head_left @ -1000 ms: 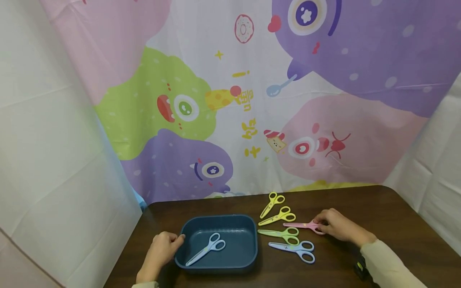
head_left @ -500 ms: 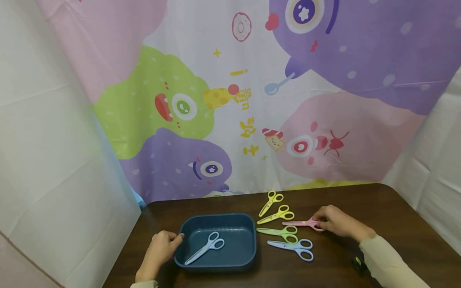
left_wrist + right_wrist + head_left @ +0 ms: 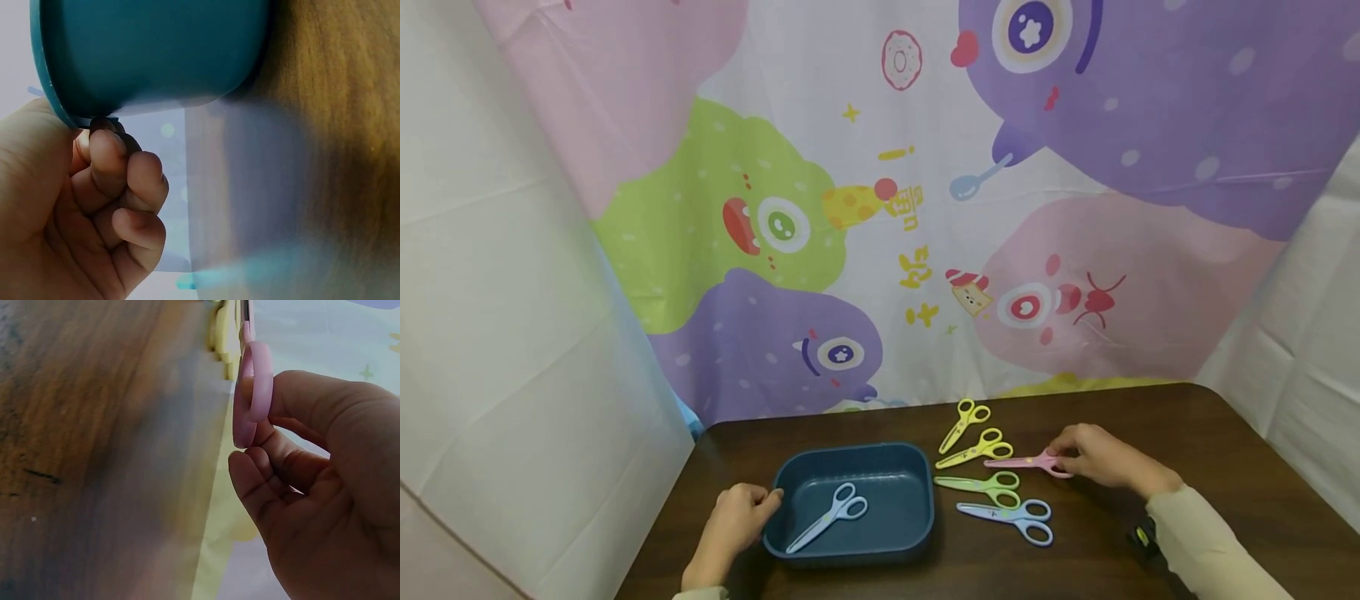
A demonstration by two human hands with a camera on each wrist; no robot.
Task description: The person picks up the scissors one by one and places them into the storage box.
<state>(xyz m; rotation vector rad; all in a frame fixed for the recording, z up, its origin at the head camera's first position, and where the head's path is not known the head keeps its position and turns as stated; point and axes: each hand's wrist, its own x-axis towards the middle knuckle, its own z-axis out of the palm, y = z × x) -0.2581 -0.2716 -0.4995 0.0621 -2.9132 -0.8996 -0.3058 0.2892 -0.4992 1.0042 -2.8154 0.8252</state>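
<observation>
My left hand (image 3: 733,518) grips the left rim of a dark teal tub (image 3: 850,558), thumb over the edge and fingers curled below it on the outside. Inside the tub lies a pair of light blue scissors (image 3: 822,525), blades pointing front left. At the right, my right hand (image 3: 1101,457) pinches the handle of pink scissors (image 3: 1024,463), whose blades point left. In the right wrist view, the thumb and fingers are at the pink handle loops (image 3: 264,381). Green scissors (image 3: 966,483) lie just left of the pink pair.
Two yellow scissors (image 3: 964,456) lie behind the green pair, and blue scissors (image 3: 996,512) lie in front of it, all right of the tub. A patterned curtain (image 3: 940,350) hangs at the back edge of the dark wooden table (image 3: 1195,433). A small black object (image 3: 1142,540) shows beside the right sleeve.
My right hand has shifted very slightly left with the pink scissors. The left hand keeps its grip on the tub, and the other scissors stay put.
</observation>
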